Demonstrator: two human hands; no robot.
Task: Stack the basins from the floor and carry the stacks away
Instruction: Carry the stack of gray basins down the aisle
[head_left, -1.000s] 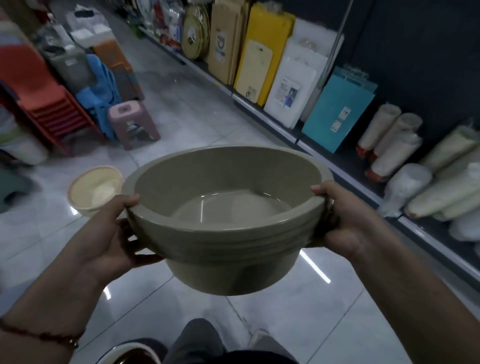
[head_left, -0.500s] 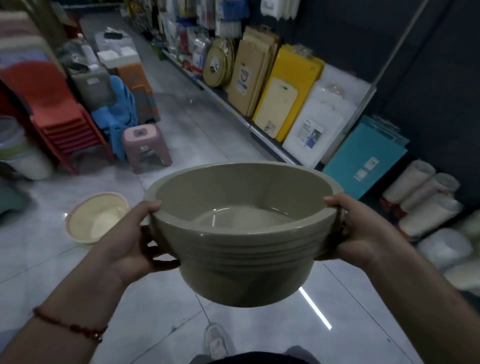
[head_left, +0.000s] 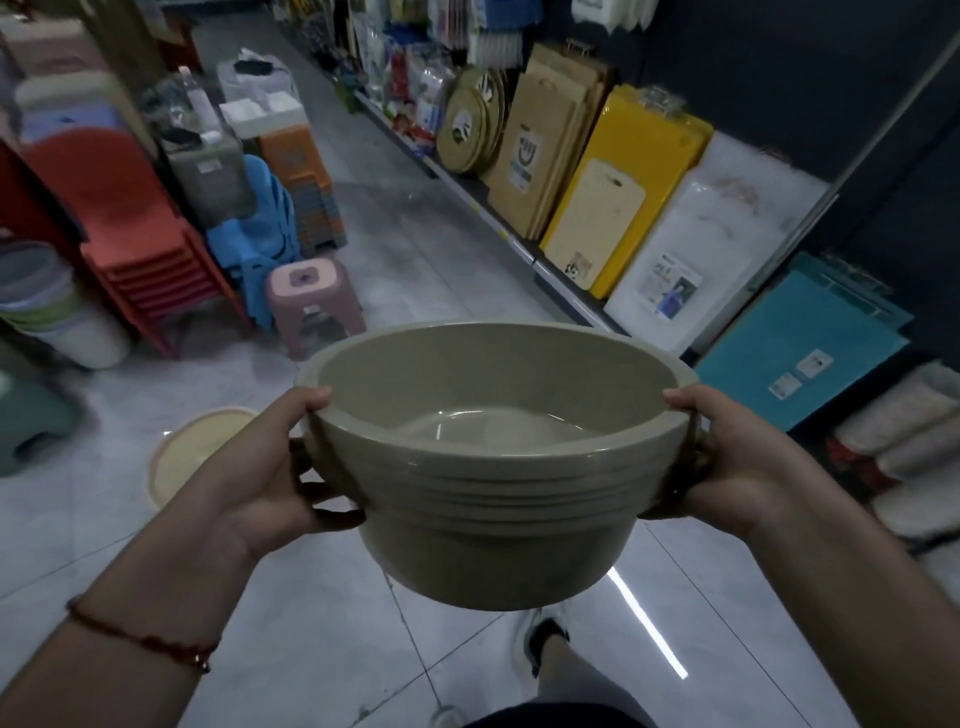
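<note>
A stack of several nested grey-green basins (head_left: 493, 499) hangs in the air in front of me, above the tiled floor. My left hand (head_left: 265, 473) grips the stack's left rim, thumb on top and fingers curled under it. On the opposite rim my right hand (head_left: 727, 462) grips the same way. A pale yellow basin (head_left: 182, 457) lies on the floor to the left, partly hidden behind my left hand.
A pink stool (head_left: 311, 301), blue chairs (head_left: 260, 239) and stacked red chairs (head_left: 135, 239) stand on the left. Stacked buckets (head_left: 47, 306) sit at the far left. Shelves with cutting boards (head_left: 613, 197) line the right. My foot (head_left: 540, 644) is below the stack.
The view has lifted and moved up the aisle, showing more shelf and chairs. Both hands keep the same grip on the stack. The yellow basin has slid behind my left hand.
</note>
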